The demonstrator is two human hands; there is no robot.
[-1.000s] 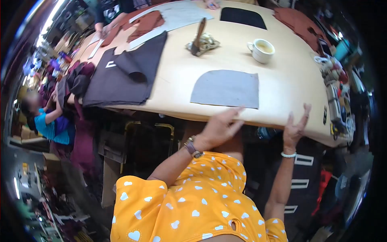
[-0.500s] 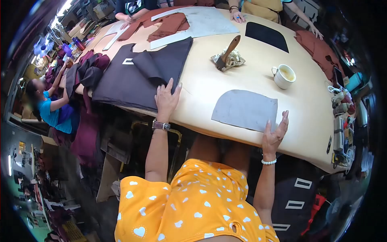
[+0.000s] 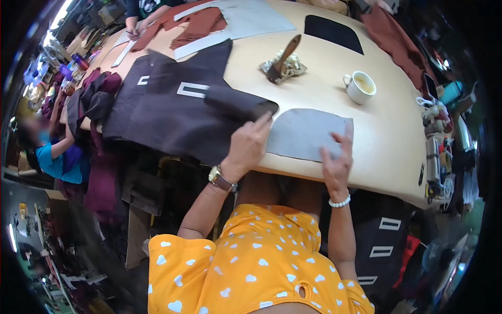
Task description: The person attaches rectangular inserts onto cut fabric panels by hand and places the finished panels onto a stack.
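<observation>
My left hand [image 3: 248, 145] is closed at the curled edge of a dark fabric piece [image 3: 193, 118], its fingertips beside the grey template. The piece has a white-outlined rectangular opening [image 3: 192, 90] and lies partly over a stack of similar dark fabric [image 3: 125, 112]. The grey rounded template [image 3: 308, 133] lies flat near the table's front edge. Over its right end, my right hand [image 3: 336, 162] is held with fingers apart and nothing in them.
Behind the template are a brush [image 3: 285, 60] resting on a crumpled wad [image 3: 294, 70], a white cup [image 3: 360, 88] and a black rounded piece [image 3: 334, 34]. Rust fabric [image 3: 397, 44] lies at right. A co-worker in blue [image 3: 65, 159] handles cloth at left; another person's hands [image 3: 137, 29] are at the back.
My left hand has moved right and closed on the dark fabric, drawing the top piece rightward off the stack to the template's edge. My right hand stays over the template's right end.
</observation>
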